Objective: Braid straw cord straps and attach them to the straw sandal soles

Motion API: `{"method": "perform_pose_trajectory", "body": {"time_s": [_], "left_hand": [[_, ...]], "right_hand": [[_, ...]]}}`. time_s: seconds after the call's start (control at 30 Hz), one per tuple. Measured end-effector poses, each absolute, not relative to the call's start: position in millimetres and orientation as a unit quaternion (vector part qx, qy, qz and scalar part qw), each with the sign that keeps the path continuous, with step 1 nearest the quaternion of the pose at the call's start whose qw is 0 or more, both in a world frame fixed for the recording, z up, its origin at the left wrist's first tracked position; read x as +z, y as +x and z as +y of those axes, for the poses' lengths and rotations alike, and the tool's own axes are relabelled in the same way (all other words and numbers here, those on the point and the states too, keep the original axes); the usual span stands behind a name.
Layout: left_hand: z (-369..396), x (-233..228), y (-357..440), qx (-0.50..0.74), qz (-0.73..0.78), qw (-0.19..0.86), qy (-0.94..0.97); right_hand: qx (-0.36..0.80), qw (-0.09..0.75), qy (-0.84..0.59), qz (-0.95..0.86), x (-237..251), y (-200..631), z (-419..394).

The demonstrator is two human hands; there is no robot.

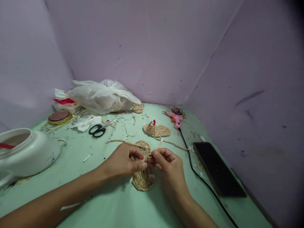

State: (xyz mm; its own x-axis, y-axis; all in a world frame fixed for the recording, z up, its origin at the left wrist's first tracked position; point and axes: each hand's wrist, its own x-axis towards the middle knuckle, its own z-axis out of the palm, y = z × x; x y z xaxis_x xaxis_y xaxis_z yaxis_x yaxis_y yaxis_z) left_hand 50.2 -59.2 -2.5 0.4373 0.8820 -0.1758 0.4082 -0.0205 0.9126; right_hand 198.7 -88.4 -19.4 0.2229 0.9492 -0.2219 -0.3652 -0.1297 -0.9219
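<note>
A small coiled straw sole (143, 181), shaped like a slipper, lies flat on the table beneath my fingers. Over its middle, my left hand (125, 160) pinches a thin braided straw cord (147, 155) between thumb and fingers. My right hand (169, 164) grips the same cord just to the right, and a loose end sticks up above its fingertips. My fingers hide part of the cord and the sole's centre. Behind them sits a miniature straw slipper (161, 130) with a small red decoration on its strap. Another braided strand (175, 145) runs right towards the black cable.
Black-handled scissors (97, 130) lie at left, near a white pot-like container (45, 155). A tied plastic bag (102, 96) rests against the back wall. At right are a pink glue gun (175, 119), its black cable (193, 167) and a dark phone (218, 167).
</note>
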Motion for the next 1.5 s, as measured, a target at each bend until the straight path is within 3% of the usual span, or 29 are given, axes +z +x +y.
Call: {"method": "perform_pose_trajectory", "body": {"time_s": [0.27,0.5,0.77,1.03,1.17,1.5], "left_hand": [[-61.1,-1.3,53.1,0.247,0.464,0.579,0.624],[-54.6,-1.1,48.7,0.251,0.343,0.669,0.609],[-50.3,-2.8,46.9,0.28,0.396,0.616,0.621],[-49.6,2.7,40.3,0.257,0.471,0.576,0.617],[-53.0,-3.0,46.3,0.291,0.477,0.578,0.595],[-57.2,-4.7,44.5,0.298,0.342,0.61,0.65]], "right_hand": [[0.664,0.566,-0.433,-0.227,-19.3,199.5,-88.9],[0.786,0.487,-0.345,-0.162,-18.7,200.0,-90.8],[0.655,0.564,-0.428,-0.265,-23.4,196.5,-89.5],[0.576,0.624,-0.489,-0.202,-22.1,203.9,-83.5],[0.597,0.605,-0.478,-0.222,-23.9,201.4,-84.9],[0.787,0.478,-0.342,-0.189,-8.0,205.4,-90.7]]}}
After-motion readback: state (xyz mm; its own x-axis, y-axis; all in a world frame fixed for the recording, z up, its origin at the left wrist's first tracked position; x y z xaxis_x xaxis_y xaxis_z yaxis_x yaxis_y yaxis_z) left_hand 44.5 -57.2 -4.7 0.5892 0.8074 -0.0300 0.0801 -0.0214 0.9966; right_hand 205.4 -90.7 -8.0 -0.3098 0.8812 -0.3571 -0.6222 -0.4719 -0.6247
